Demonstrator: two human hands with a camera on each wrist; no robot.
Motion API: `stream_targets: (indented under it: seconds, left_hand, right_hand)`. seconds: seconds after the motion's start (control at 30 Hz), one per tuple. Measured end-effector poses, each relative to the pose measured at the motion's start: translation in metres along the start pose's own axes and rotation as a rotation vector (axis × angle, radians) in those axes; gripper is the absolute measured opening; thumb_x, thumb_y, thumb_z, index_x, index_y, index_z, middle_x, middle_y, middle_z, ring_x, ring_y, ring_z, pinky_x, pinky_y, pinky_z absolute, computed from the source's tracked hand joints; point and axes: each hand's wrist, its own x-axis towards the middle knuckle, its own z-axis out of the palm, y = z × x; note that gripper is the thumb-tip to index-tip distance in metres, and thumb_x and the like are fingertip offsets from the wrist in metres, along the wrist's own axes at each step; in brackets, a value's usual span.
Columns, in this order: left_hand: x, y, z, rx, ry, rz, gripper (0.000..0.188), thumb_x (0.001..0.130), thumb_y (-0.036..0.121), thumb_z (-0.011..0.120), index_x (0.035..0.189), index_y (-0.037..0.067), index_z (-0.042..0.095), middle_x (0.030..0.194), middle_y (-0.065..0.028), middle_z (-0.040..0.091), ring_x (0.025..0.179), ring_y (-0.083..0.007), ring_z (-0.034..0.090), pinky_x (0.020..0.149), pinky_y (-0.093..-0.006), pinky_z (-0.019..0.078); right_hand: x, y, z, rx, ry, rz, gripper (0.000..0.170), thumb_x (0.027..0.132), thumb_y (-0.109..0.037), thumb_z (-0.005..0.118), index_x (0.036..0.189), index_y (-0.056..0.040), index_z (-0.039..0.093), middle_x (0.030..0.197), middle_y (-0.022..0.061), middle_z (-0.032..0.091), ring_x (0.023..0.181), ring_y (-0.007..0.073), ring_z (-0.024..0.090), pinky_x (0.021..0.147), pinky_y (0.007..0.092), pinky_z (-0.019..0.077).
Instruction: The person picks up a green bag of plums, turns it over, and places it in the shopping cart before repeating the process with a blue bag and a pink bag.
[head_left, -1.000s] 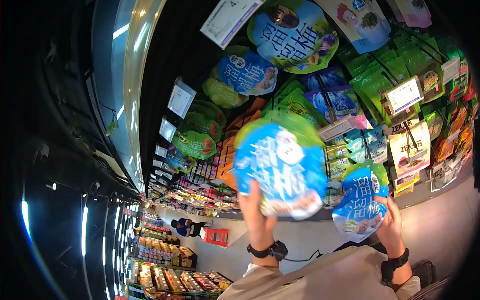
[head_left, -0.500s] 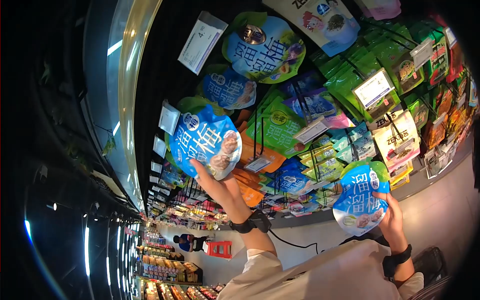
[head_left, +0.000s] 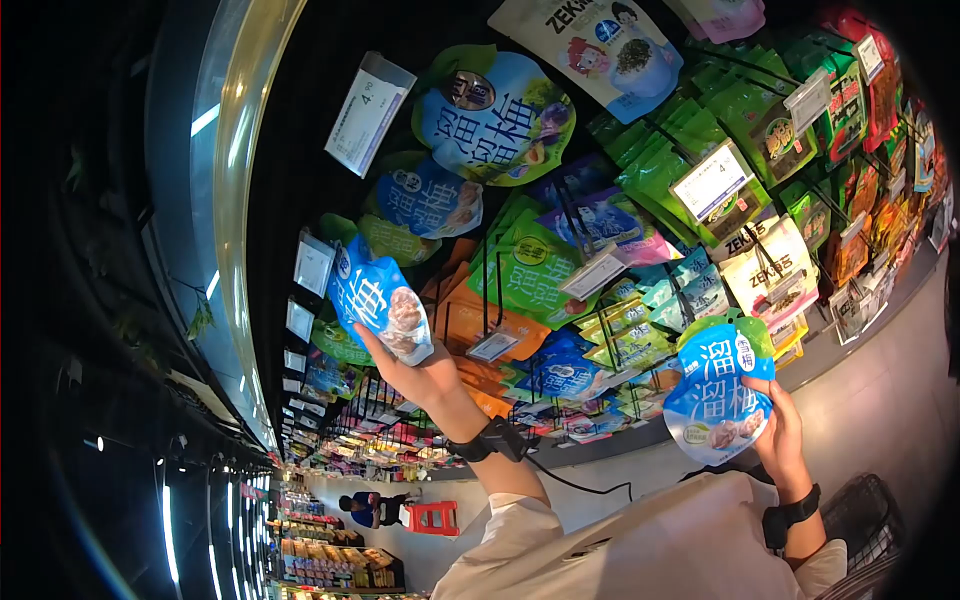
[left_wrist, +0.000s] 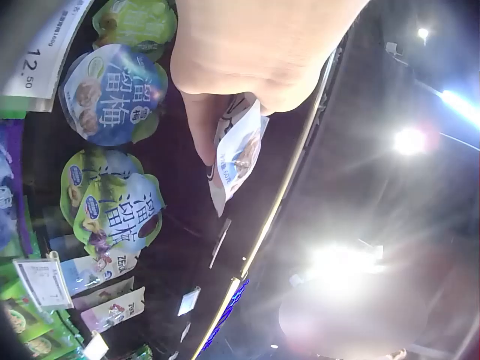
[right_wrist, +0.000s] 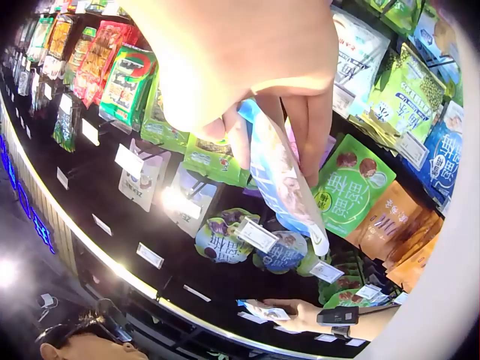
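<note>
My left hand grips a blue plum snack bag by its lower edge, up against the hanging display at left. The left wrist view shows this bag nearly edge-on, pinched between thumb and fingers. Lower right, a matching blue-and-green plum bag is upright with its front showing, and my right hand holds it by the side. In the right wrist view the fingers fold over the bag. A similar blue bag hangs just above my left hand's one, overlapping a green bag.
Price tags stick out along the rack beside the left bag. Green bags and orange bags hang on hooks between my hands. A black basket stands lower right. Farther off, a person is near a red stool.
My left hand has carried its bag from the middle leftward to the rack, and the bag has turned more edge-on. The right hand keeps its bag in about the same place.
</note>
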Motion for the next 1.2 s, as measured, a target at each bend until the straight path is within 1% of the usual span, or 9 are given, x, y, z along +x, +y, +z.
stream_targets:
  seconds: [0.2, 0.3, 0.4, 0.43, 0.73, 0.87, 0.97, 1.07, 1.2]
  left_hand:
    - [0.006, 0.003, -0.002, 0.018, -0.012, -0.018, 0.055, 0.102, 0.037, 0.061, 0.144, 0.004, 0.048, 0.136, -0.0104, 0.060, 0.118, -0.0250, 0.061, 0.102, -0.0387, 0.0489]
    - [0.008, 0.007, -0.005, 0.029, -0.069, -0.042, 0.053, 0.101, 0.036, 0.062, 0.141, 0.002, 0.051, 0.134, -0.0114, 0.061, 0.116, -0.0266, 0.062, 0.102, -0.0411, 0.0496]
    - [0.008, 0.005, -0.009, 0.018, -0.103, -0.041, 0.048, 0.104, 0.032, 0.058, 0.140, 0.002, 0.051, 0.135, -0.0115, 0.061, 0.119, -0.0263, 0.062, 0.103, -0.0398, 0.0494]
    - [0.006, 0.004, -0.010, 0.007, -0.137, -0.051, 0.049, 0.104, 0.033, 0.057, 0.141, 0.002, 0.050, 0.136, -0.0113, 0.061, 0.119, -0.0266, 0.061, 0.105, -0.0406, 0.0479]
    - [-0.009, 0.001, -0.013, 0.174, -0.085, 0.019, 0.050, 0.103, 0.036, 0.058, 0.139, 0.003, 0.050, 0.133, -0.0115, 0.062, 0.118, -0.0267, 0.063, 0.102, -0.0417, 0.0495]
    - [-0.008, 0.008, -0.024, 0.243, -0.008, 0.032, 0.054, 0.104, 0.035, 0.057, 0.143, 0.000, 0.044, 0.139, -0.0134, 0.057, 0.123, -0.0266, 0.059, 0.108, -0.0432, 0.0458]
    - [-0.013, 0.009, -0.011, 0.246, -0.044, 0.098, 0.054, 0.104, 0.036, 0.056, 0.144, 0.000, 0.044, 0.139, -0.0133, 0.058, 0.123, -0.0276, 0.059, 0.108, -0.0434, 0.0458]
    - [-0.014, 0.009, -0.007, 0.257, -0.020, 0.110, 0.055, 0.104, 0.038, 0.056, 0.144, 0.001, 0.045, 0.139, -0.0128, 0.058, 0.123, -0.0281, 0.059, 0.107, -0.0433, 0.0457]
    - [-0.016, 0.005, -0.001, 0.250, -0.016, 0.117, 0.054, 0.105, 0.037, 0.055, 0.144, 0.001, 0.046, 0.140, -0.0120, 0.057, 0.124, -0.0270, 0.058, 0.108, -0.0420, 0.0450]
  right_hand:
    - [0.001, -0.001, -0.005, -0.006, -0.018, 0.008, 0.047, 0.107, -0.032, 0.043, 0.126, 0.0076, 0.060, 0.127, 0.0184, 0.063, 0.117, 0.0240, 0.062, 0.104, 0.0369, 0.0470]
    - [0.001, 0.010, -0.016, -0.299, -0.061, -0.176, 0.047, 0.108, -0.032, 0.042, 0.126, 0.0065, 0.060, 0.128, 0.0173, 0.062, 0.118, 0.0238, 0.060, 0.105, 0.0365, 0.0461]
    - [0.005, 0.016, -0.019, -0.190, -0.018, -0.073, 0.046, 0.109, -0.034, 0.040, 0.125, 0.0030, 0.062, 0.126, 0.0141, 0.063, 0.118, 0.0220, 0.059, 0.106, 0.0359, 0.0434]
    - [0.007, 0.007, -0.011, 0.024, -0.024, 0.073, 0.046, 0.109, -0.035, 0.040, 0.124, 0.0019, 0.063, 0.126, 0.0132, 0.063, 0.118, 0.0212, 0.059, 0.106, 0.0357, 0.0427]
    - [0.030, 0.010, -0.031, -0.060, -0.008, 0.166, 0.046, 0.107, -0.039, 0.043, 0.120, -0.0004, 0.065, 0.123, 0.0085, 0.064, 0.116, 0.0183, 0.059, 0.104, 0.0339, 0.0429]
    - [0.037, 0.002, -0.025, -0.037, -0.003, 0.233, 0.044, 0.104, -0.039, 0.049, 0.116, -0.0001, 0.066, 0.119, 0.0087, 0.063, 0.113, 0.0191, 0.059, 0.103, 0.0338, 0.0430]
    - [0.040, -0.003, -0.019, -0.026, -0.020, 0.267, 0.044, 0.104, -0.039, 0.049, 0.115, -0.0001, 0.066, 0.118, 0.0091, 0.063, 0.112, 0.0191, 0.060, 0.102, 0.0336, 0.0435]
    - [0.044, -0.002, -0.027, -0.045, -0.088, 0.268, 0.046, 0.106, -0.039, 0.044, 0.120, -0.0006, 0.065, 0.123, 0.0075, 0.063, 0.117, 0.0176, 0.059, 0.105, 0.0338, 0.0428]
    - [0.045, -0.001, -0.033, -0.036, -0.073, 0.286, 0.046, 0.106, -0.038, 0.045, 0.118, -0.0001, 0.066, 0.122, 0.0075, 0.064, 0.115, 0.0174, 0.060, 0.103, 0.0332, 0.0434]
